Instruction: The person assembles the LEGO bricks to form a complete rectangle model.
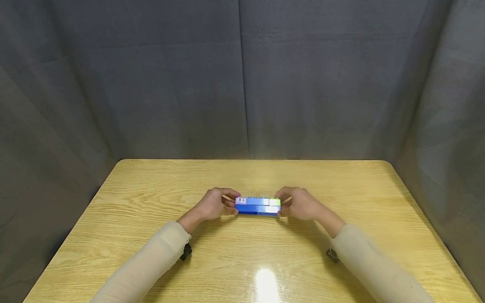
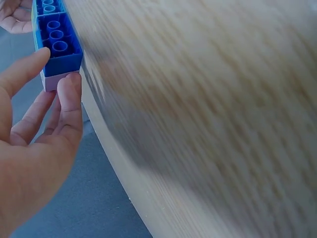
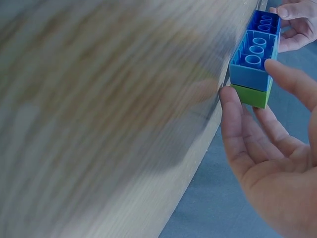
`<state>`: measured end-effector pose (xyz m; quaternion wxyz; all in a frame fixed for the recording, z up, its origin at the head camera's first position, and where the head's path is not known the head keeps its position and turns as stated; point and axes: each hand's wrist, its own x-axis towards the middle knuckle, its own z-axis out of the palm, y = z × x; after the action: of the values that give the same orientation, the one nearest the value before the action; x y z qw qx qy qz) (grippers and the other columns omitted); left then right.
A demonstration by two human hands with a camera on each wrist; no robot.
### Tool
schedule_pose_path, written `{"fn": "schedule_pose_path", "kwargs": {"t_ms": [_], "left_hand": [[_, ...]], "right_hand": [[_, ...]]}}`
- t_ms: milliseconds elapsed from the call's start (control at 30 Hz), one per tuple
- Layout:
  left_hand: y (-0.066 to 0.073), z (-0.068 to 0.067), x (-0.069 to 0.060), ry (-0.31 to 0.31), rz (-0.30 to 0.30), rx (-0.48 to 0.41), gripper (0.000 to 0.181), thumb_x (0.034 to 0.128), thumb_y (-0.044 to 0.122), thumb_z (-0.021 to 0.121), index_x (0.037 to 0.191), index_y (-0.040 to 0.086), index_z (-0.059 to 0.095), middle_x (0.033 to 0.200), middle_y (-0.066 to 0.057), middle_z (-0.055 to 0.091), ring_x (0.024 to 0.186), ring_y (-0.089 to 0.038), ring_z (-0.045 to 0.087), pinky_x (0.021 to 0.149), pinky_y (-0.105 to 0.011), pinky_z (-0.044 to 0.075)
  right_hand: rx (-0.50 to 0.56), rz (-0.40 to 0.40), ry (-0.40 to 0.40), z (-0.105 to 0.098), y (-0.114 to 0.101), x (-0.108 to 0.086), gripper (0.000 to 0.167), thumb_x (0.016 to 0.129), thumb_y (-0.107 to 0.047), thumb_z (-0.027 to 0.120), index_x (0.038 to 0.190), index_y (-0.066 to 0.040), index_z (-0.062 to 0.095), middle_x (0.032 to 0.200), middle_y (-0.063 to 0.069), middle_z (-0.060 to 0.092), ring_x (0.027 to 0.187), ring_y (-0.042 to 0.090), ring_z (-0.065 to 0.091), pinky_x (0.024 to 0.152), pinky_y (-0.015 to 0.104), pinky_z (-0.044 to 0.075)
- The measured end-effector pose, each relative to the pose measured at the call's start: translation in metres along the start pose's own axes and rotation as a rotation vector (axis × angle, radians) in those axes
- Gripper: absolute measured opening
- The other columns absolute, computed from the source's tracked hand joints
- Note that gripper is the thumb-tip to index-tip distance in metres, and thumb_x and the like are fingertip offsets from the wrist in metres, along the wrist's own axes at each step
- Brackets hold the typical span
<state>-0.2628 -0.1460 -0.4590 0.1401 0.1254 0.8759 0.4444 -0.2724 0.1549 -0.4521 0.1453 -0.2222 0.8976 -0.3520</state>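
Between the two hands is a low wall of toy building bricks, two layers high. Its bottom layer has a dark blue brick (image 1: pixel 246 209) on the left and a lighter blue brick (image 1: pixel 269 210) on the right. On top sit a pink brick (image 1: pixel 241 200) with printed eyes, a blue brick (image 1: pixel 258 201) and a green brick (image 1: pixel 274 202). My left hand (image 1: pixel 213 205) pinches the left end, fingers by the pink brick. The right end, by the green brick, is pinched by my right hand (image 1: pixel 302 204). Both wrist views show the hollow brick undersides, tilted off the table.
A wooden table (image 1: pixel 164 179) lies under the hands, with a bright glare near its front. Grey curtains (image 1: pixel 167 98) hang behind it and at both sides. Dark straps or mounts (image 1: pixel 186 251) show at the wrists.
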Motion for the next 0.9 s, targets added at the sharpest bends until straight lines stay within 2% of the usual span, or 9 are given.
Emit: {"fn": "schedule_pose_path", "kwargs": {"t_ms": [167,533,900], "left_hand": [[-0.0017,-0.0005,0.0004,-0.008,0.000,-0.009,0.047,0.0850,0.009,0.079,0.130,0.010,0.066,0.121,-0.008,0.068,0.101,-0.019,0.070,0.077,-0.031,0.059],[-0.0030,0.0004,0.0015,0.008,0.012,-0.001,0.039,0.0865,0.009,0.077,0.124,0.013,0.069,0.115,-0.006,0.071,0.098,-0.017,0.069,0.077,-0.030,0.059],[-0.0027,-0.0037,-0.0024,0.033,0.041,0.058,0.030,0.0922,0.011,0.071,0.122,0.011,0.071,0.118,-0.007,0.072,0.103,-0.022,0.070,0.082,-0.032,0.058]], "right_hand": [[-0.019,-0.026,-0.005,-0.0017,0.0018,0.0004,0.048,0.087,-0.013,0.078,0.130,-0.002,0.061,0.120,0.019,0.069,0.106,0.031,0.071,0.086,0.038,0.060],[-0.029,-0.006,0.004,-0.0031,0.0053,0.0012,0.048,0.088,-0.015,0.076,0.131,0.000,0.062,0.119,0.019,0.070,0.105,0.030,0.072,0.085,0.038,0.060],[-0.006,0.015,0.025,-0.0044,0.0066,-0.0011,0.043,0.089,-0.015,0.075,0.129,-0.002,0.064,0.118,0.016,0.071,0.103,0.027,0.071,0.085,0.037,0.059]]}}
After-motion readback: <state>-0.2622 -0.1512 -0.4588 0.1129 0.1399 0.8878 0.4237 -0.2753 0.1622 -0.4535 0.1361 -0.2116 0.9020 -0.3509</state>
